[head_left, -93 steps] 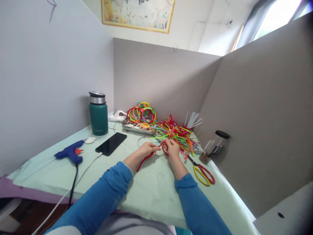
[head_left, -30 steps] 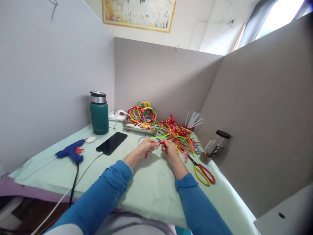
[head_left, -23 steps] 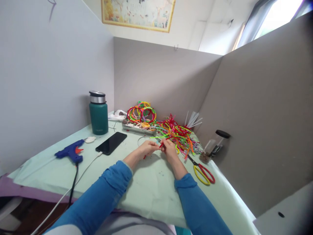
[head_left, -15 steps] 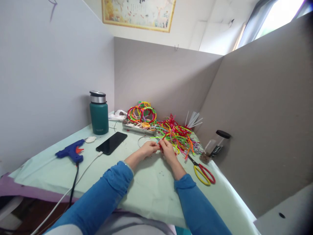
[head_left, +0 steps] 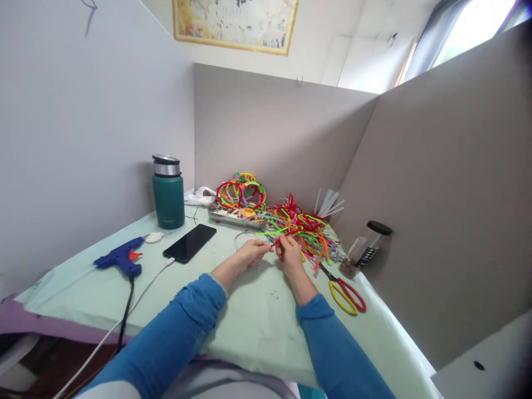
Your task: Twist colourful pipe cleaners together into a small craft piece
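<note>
My left hand and my right hand are over the middle of the table, a small gap between them. A thin red pipe cleaner spans that gap, pinched by the fingers of both hands. Just behind my hands lies a pile of many-coloured pipe cleaners. A thin grey hoop lies partly hidden beside my left hand. Scissors with red and yellow handles rest to the right of my right hand.
A metal tray with colourful rings is at the back. At left are a green bottle, a phone with a white cable and a blue glue gun. A clear jar leans near the right panel.
My right hand has moved slightly right, away from my left hand, and a stretch of the red pipe cleaner now shows between them. My left hand has barely moved.
</note>
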`<state>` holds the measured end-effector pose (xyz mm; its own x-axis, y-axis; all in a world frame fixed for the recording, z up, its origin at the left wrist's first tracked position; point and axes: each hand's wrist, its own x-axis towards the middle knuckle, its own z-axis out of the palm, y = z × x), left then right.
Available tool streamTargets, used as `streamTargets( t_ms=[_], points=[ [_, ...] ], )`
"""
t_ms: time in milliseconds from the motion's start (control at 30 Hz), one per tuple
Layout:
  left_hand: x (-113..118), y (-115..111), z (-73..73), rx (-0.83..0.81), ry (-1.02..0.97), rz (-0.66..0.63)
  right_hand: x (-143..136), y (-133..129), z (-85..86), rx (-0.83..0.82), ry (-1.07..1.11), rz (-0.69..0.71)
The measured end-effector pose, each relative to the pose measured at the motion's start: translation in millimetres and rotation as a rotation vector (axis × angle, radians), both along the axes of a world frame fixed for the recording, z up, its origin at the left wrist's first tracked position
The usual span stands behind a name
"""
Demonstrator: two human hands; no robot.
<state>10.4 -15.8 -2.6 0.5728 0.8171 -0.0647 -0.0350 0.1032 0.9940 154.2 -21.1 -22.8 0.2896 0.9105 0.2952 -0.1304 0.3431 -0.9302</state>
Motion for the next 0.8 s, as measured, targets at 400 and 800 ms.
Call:
streamTargets(
  t_ms=[400, 800],
  points=[
    [-1, -4, 7.2, 0.023, 0.103, 0.176, -5, -1, -3.1, -0.011, -0.173, 0.049],
    [-2, 1, -1.1, 0.022, 0.082, -0.08, 7, 1, 0.5, 0.011, 0.038, -0.038]
  ],
)
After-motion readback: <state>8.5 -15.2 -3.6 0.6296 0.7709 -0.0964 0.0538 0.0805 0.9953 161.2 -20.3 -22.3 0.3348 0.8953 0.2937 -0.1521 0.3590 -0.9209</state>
